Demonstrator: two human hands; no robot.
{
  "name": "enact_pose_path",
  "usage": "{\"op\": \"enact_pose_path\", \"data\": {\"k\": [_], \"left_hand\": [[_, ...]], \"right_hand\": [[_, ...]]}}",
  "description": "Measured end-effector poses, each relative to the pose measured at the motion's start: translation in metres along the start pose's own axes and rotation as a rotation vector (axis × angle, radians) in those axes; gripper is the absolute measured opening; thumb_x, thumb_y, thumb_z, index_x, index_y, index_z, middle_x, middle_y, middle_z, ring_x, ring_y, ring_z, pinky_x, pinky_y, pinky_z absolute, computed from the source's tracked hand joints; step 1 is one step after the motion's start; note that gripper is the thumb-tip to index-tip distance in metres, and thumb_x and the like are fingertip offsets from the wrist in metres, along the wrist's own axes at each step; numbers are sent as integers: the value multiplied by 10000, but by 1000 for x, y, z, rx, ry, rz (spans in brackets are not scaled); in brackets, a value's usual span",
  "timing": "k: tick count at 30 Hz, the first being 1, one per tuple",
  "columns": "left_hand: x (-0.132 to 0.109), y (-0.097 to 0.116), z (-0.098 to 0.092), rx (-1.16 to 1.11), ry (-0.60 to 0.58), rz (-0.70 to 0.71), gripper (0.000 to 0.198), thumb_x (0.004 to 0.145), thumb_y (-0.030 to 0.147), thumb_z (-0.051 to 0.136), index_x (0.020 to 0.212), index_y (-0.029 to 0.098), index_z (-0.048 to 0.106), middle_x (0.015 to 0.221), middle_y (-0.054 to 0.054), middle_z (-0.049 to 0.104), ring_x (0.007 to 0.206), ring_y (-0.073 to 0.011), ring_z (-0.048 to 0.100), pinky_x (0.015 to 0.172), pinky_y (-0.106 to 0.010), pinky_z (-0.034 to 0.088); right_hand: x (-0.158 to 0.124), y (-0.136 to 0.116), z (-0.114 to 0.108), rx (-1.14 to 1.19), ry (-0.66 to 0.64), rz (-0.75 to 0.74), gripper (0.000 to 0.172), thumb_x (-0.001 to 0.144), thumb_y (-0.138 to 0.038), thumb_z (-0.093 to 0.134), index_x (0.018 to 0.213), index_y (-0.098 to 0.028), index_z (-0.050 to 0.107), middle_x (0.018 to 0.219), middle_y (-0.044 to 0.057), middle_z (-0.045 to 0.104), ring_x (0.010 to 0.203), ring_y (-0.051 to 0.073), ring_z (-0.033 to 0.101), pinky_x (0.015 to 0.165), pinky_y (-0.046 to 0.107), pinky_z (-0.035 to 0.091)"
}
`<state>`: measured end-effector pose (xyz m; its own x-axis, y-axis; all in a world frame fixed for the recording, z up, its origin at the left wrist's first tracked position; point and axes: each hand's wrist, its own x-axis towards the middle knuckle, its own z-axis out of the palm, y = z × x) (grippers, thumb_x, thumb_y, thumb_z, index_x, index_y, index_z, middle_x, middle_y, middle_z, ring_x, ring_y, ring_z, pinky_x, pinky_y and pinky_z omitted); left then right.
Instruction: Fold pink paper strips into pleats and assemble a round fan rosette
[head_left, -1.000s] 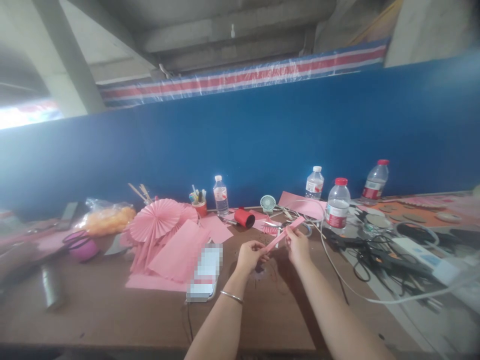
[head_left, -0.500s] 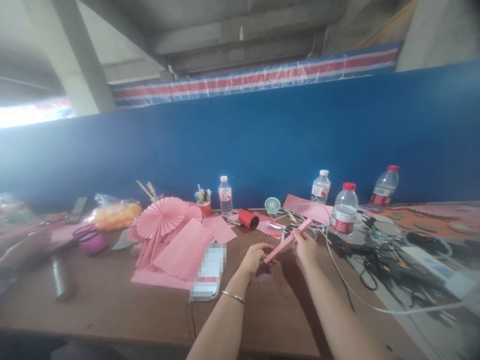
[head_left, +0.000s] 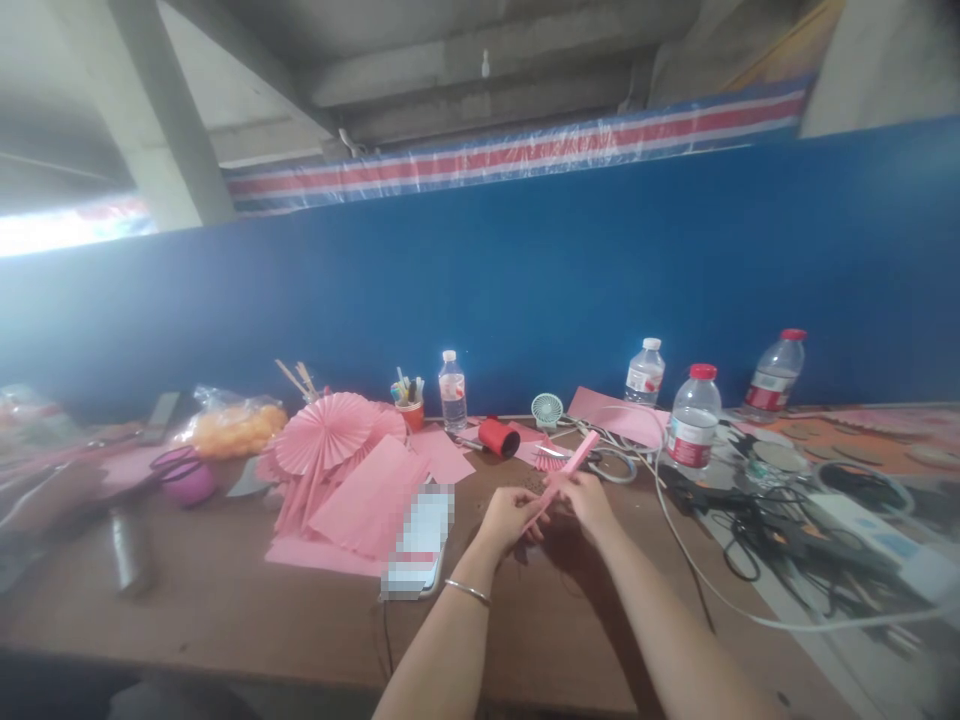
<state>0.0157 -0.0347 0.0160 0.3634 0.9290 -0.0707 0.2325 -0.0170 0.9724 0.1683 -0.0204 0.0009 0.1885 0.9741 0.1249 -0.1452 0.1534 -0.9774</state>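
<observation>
Both my hands hold a narrow folded strip of pink paper (head_left: 577,455) above the brown table (head_left: 225,610). My left hand (head_left: 507,517) pinches its lower end, fingers closed. My right hand (head_left: 587,500) grips the strip a little higher, also closed, close to the left hand. The strip slants up and to the right, its free end pointing toward the bottles. A thin bracelet (head_left: 465,592) circles my left wrist.
Pink paper fans (head_left: 324,432) and pink sheets (head_left: 367,500) lie left of my hands, beside a phone (head_left: 418,545). A red cup (head_left: 499,437), small fan (head_left: 547,410), pen cup (head_left: 409,405) and several water bottles (head_left: 691,418) stand along the blue wall. Cables and a power strip (head_left: 862,530) cover the right.
My right hand has slid down the pink strip toward my left hand, so the two now sit close together. The strip stands a little steeper.
</observation>
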Motion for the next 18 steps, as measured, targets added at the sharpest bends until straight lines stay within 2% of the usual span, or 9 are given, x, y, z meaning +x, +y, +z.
{"op": "enact_pose_path", "data": {"k": [5, 8, 10, 12, 15, 18], "left_hand": [[0, -7, 7, -30, -110, -35, 324, 684, 423, 532, 727, 112, 615, 469, -18, 545, 347, -89, 475, 313, -186, 364], [4, -12, 7, -69, -79, -63, 269, 685, 375, 537, 710, 114, 599, 502, -24, 559, 357, -80, 475, 313, -173, 349], [9, -14, 3, -118, 26, -57, 236, 684, 345, 543, 735, 118, 582, 549, -29, 582, 375, -72, 491, 334, -163, 354], [14, -14, -1, -181, 161, -29, 221, 685, 303, 544, 817, 127, 560, 604, -30, 601, 400, -70, 514, 367, -160, 373], [19, -14, -5, -236, 274, 13, 276, 683, 223, 533, 946, 143, 510, 661, -30, 619, 417, -70, 526, 397, -162, 382], [19, -15, -5, -168, 287, 15, 238, 689, 186, 506, 924, 151, 514, 648, -28, 622, 436, -80, 530, 405, -164, 365]], "right_hand": [[5, -7, -18, 312, 339, -2, 352, 556, -461, 643, 632, -123, 583, 370, -98, 289, 296, 26, 212, 320, 186, 118], [10, -3, -25, 217, 474, -50, 414, 642, -514, 533, 741, -118, 600, 403, -78, 341, 309, 50, 278, 327, 191, 204], [13, 1, -30, -36, 565, -139, 425, 727, -477, 417, 858, -118, 602, 520, -8, 494, 425, 107, 443, 417, 228, 345], [15, 3, -36, -420, 608, -249, 382, 765, -353, 362, 993, -128, 571, 800, 85, 604, 715, 189, 552, 623, 301, 421], [15, 7, -46, -956, 524, -312, 456, 732, -157, 350, 1176, -162, 456, 1194, 110, 478, 1084, 245, 412, 848, 368, 337], [16, 14, -52, -1231, 381, -233, 562, 706, -85, 347, 1259, -187, 359, 1323, 68, 345, 1188, 243, 292, 900, 378, 285]]}}
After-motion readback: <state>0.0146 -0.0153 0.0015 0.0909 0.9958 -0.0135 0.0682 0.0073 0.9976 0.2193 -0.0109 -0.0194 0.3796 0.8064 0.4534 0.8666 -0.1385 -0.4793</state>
